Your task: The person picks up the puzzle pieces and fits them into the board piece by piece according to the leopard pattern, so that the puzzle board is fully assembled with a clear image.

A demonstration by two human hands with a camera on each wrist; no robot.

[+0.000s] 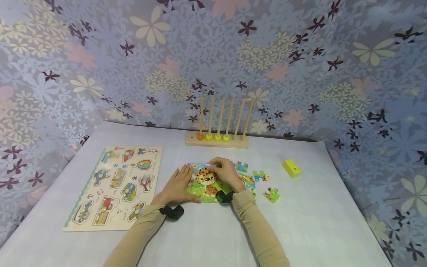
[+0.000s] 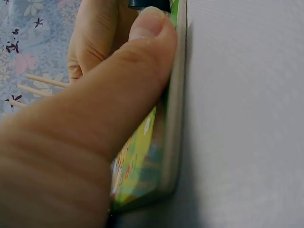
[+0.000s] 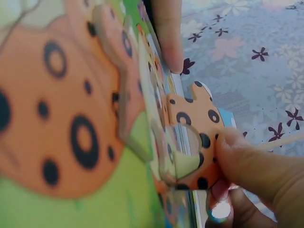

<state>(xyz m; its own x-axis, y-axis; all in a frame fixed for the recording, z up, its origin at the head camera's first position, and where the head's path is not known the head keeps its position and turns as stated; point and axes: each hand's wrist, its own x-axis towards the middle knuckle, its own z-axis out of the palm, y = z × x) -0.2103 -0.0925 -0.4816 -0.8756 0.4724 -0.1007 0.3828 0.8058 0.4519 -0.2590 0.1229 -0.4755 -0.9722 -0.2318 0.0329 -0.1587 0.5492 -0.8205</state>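
A leopard jigsaw puzzle (image 1: 198, 190) lies in its board on the table between both hands. My left hand (image 1: 178, 186) rests at the board's left side with its fingers extended. In the left wrist view, the thumb (image 2: 147, 35) lies on the board's near rim (image 2: 175, 137). My right hand (image 1: 226, 171) pinches an orange, black-spotted puzzle piece (image 3: 212, 130) between thumb and fingers, over the upper part of the picture. That piece stands tilted in the right wrist view. Loose pieces (image 1: 272, 195) lie right of the board, partly hidden by the right hand.
A wooden picture board (image 1: 113, 196) with vehicle shapes lies at the left. Behind the puzzle stands a peg rack (image 1: 217, 142) with one orange bead and several yellow ones. A yellow block (image 1: 291, 168) sits at the right. A flowered cloth backs the table.
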